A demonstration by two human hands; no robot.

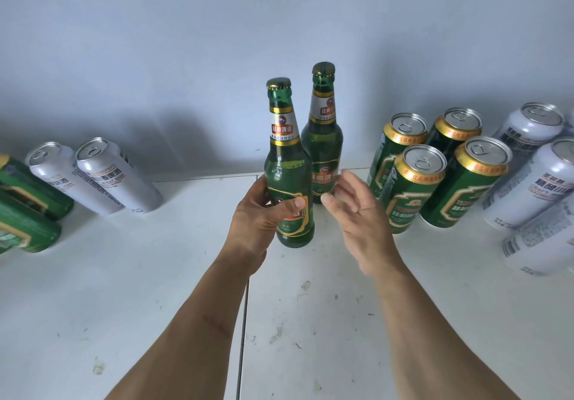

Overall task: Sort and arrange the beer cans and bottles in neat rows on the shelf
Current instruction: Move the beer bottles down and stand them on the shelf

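Two green beer bottles stand upright at the middle of the white shelf (pixel 155 275). My left hand (pixel 261 222) grips the lower body of the front bottle (pixel 285 163). The back bottle (pixel 323 138) stands just behind and to its right, near the wall. My right hand (pixel 357 213) hovers beside the back bottle with relaxed, spread fingers and holds nothing. Several green cans (pixel 413 188) stand in two rows to the right of the bottles. White cans (pixel 537 182) stand at the far right.
Two white cans (pixel 115 175) and two green cans (pixel 28 210) stand at the left near the wall. A seam (pixel 245 306) runs front to back through the shelf under my left arm. The grey wall (pixel 217 42) closes the back.
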